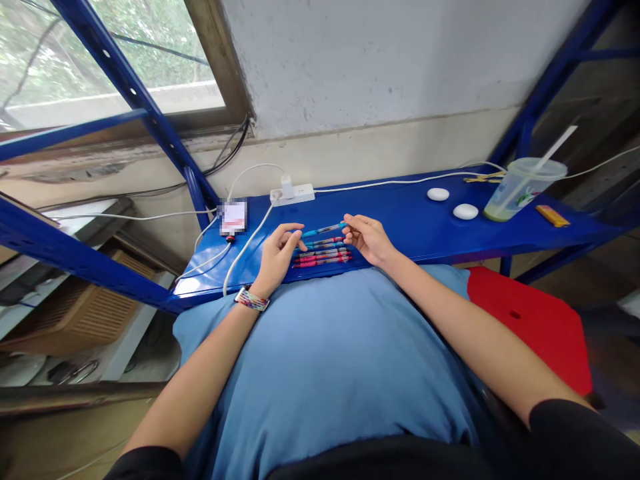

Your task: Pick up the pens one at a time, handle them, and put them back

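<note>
Several pens (324, 259) lie stacked side by side on the near edge of the blue table (400, 213). Just beyond them, the right hand (367, 239) is clamped on the right end of a blue pen (325, 231); the left hand (280, 257) is at its left end, grip unclear. Far side: white power strip (300, 194).

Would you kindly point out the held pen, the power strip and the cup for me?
Held pen (325, 231): head view, middle of its barrel.
Power strip (303, 194): head view, top face, right of the plug.
Cup (523, 193): head view, side wall.
</note>
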A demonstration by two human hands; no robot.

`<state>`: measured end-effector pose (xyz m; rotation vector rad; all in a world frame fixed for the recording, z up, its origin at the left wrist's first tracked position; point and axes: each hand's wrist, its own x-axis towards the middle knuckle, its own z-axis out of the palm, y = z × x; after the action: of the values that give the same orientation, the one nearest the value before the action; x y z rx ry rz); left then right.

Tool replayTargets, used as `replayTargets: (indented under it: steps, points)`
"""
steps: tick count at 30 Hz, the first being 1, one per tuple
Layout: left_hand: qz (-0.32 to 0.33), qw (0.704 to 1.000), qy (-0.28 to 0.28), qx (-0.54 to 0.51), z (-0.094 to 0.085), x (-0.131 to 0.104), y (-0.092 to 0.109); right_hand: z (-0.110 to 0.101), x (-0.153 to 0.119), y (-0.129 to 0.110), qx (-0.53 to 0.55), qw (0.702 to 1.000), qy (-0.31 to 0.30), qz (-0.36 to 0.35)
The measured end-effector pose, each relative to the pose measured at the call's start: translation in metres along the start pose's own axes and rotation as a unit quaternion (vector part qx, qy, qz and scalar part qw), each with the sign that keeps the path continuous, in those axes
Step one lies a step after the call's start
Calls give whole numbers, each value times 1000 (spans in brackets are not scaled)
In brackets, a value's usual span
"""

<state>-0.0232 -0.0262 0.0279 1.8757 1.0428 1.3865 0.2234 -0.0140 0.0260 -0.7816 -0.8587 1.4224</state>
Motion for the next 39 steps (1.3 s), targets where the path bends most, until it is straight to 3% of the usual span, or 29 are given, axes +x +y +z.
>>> replayTargets:
  steps: [3,7,12,18,25,29,33,39]
  points:
    - [26,1000,-1,-2,0,0,-2,1,-1,0,-4,1000,-1,2]
    - [6,1000,-19,7,0,0,-4,2,-1,-1,-8,1000,0,5]
    - [34,999,16,23,0,0,-2,1,0,0,-6,1000,-2,8]
    - [-19,1000,-3,18,1,-2,0,2,0,0,-3,1000,-10,2]
    - [28,998,26,43,0,-1,-1,2,0,1,3,1000,-2,19]
    - [24,998,43,29,1,0,-5,2,0,-5,65,993,-45,87]
    - [17,999,50,7,2,1,-8,1,-2,-13,157,967,-99,174]
    - [6,998,49,-29,3,2,-7,1,-2,-11,198,961,-103,161]
